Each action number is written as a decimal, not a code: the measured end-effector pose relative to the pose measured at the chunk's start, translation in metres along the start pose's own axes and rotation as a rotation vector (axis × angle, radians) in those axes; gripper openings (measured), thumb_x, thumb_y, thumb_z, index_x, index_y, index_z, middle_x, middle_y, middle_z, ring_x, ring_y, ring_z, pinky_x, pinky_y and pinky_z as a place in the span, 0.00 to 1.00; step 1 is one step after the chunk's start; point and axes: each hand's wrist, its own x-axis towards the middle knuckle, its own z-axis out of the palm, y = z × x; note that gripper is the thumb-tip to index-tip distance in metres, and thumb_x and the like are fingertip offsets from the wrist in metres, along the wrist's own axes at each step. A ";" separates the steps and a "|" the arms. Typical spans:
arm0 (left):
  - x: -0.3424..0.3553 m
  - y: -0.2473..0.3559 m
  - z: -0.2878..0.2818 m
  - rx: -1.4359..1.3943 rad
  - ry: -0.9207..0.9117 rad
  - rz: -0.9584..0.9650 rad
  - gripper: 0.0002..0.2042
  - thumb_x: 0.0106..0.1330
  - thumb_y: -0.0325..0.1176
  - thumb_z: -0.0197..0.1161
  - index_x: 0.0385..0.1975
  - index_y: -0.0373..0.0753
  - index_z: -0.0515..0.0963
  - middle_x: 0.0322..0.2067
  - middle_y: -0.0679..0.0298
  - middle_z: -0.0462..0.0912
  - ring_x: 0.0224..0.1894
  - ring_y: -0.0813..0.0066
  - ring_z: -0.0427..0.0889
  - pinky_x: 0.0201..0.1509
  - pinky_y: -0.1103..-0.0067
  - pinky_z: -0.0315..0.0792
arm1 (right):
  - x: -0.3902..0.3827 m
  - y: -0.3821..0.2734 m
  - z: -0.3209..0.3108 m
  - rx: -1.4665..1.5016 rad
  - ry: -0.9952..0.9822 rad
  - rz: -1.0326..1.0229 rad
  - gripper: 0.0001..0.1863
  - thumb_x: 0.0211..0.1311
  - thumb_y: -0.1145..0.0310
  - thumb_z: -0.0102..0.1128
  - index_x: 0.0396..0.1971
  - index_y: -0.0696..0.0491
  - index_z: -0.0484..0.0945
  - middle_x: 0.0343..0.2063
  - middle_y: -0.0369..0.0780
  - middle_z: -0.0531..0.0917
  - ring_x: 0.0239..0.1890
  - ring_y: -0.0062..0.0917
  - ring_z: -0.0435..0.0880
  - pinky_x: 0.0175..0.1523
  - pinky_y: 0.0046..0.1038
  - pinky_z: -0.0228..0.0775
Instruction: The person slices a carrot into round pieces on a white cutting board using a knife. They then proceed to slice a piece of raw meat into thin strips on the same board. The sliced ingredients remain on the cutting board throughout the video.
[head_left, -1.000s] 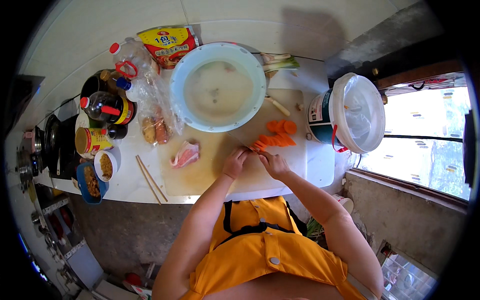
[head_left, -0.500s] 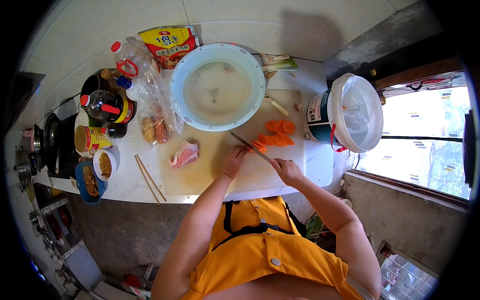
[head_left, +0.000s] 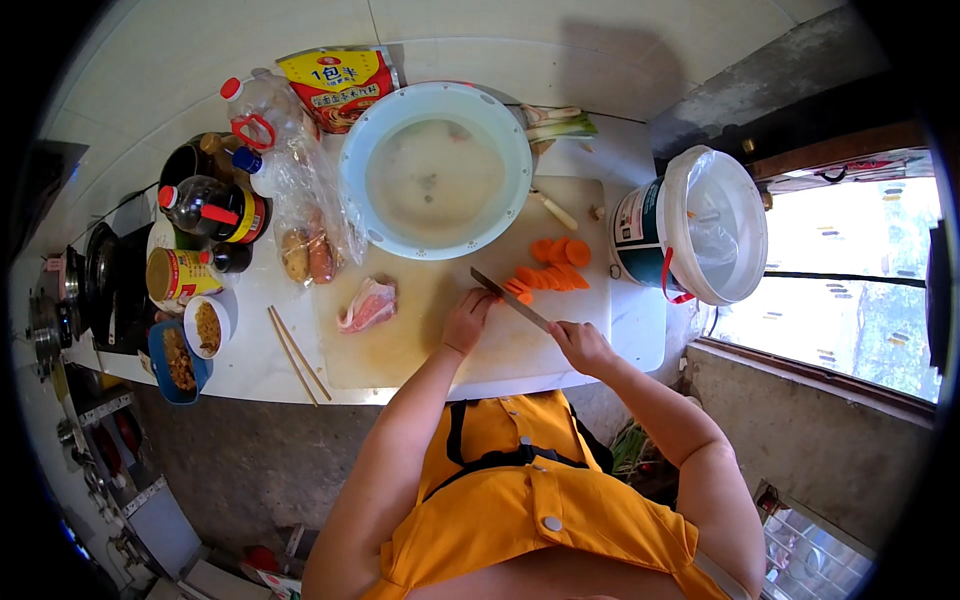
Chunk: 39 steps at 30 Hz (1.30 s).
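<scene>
My right hand [head_left: 582, 348] is closed round the handle of a kitchen knife [head_left: 508, 298]. Its blade slants up and to the left over the cutting board [head_left: 400, 365], beside small orange carrot pieces [head_left: 518, 289]. Closed fingers of my left hand [head_left: 466, 320] press at the carrot just left of the blade; most of what they hold is hidden. Cut carrot slices [head_left: 552, 278] lie in an overlapping row to the right of the knife, with more round slices [head_left: 562, 252] behind them. A raw piece of meat [head_left: 368, 305] rests on the board's left side.
A light blue basin [head_left: 437, 245] of cloudy water stands behind the board. To the right is a white bucket [head_left: 740, 235]. Chopsticks [head_left: 293, 355], two bowls [head_left: 225, 325], bottles [head_left: 205, 208] and bagged potatoes [head_left: 296, 255] stand at left. Scallion pieces [head_left: 558, 128] lie at the back.
The knife and my right hand have shifted slightly to the right and nearer to me. My left hand stays almost in place at the carrot.
</scene>
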 end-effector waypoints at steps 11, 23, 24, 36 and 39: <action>0.003 0.001 -0.004 0.005 -0.008 0.020 0.10 0.55 0.24 0.58 0.37 0.40 0.78 0.39 0.64 0.78 0.45 0.66 0.77 0.47 0.74 0.75 | 0.016 0.002 0.010 0.014 -0.003 -0.001 0.27 0.69 0.46 0.39 0.44 0.53 0.79 0.35 0.52 0.82 0.42 0.51 0.79 0.50 0.45 0.69; -0.005 -0.002 -0.001 -0.003 -0.048 -0.045 0.11 0.55 0.24 0.56 0.38 0.40 0.78 0.41 0.63 0.77 0.46 0.63 0.76 0.51 0.72 0.74 | 0.038 0.001 0.058 0.152 0.159 -0.092 0.24 0.71 0.50 0.39 0.46 0.53 0.78 0.29 0.53 0.81 0.37 0.52 0.78 0.43 0.45 0.70; -0.008 -0.002 0.000 0.013 -0.054 -0.037 0.12 0.55 0.24 0.56 0.39 0.41 0.78 0.42 0.63 0.77 0.46 0.62 0.76 0.51 0.71 0.74 | 0.038 0.003 0.059 0.153 0.171 -0.104 0.24 0.71 0.50 0.40 0.46 0.53 0.78 0.29 0.53 0.81 0.37 0.52 0.78 0.43 0.45 0.70; 0.008 0.023 0.003 -0.109 0.012 -0.381 0.14 0.58 0.22 0.59 0.44 0.37 0.71 0.42 0.56 0.75 0.43 0.57 0.77 0.45 0.70 0.75 | -0.009 0.002 0.032 0.232 0.184 -0.001 0.24 0.69 0.47 0.41 0.50 0.47 0.77 0.36 0.51 0.83 0.42 0.48 0.79 0.48 0.42 0.71; 0.016 0.028 0.003 -0.251 0.033 -0.471 0.15 0.58 0.21 0.60 0.45 0.36 0.69 0.42 0.55 0.74 0.41 0.61 0.79 0.42 0.72 0.75 | -0.019 0.012 0.028 0.222 0.178 0.023 0.24 0.68 0.47 0.42 0.50 0.47 0.77 0.35 0.50 0.83 0.41 0.47 0.80 0.48 0.42 0.71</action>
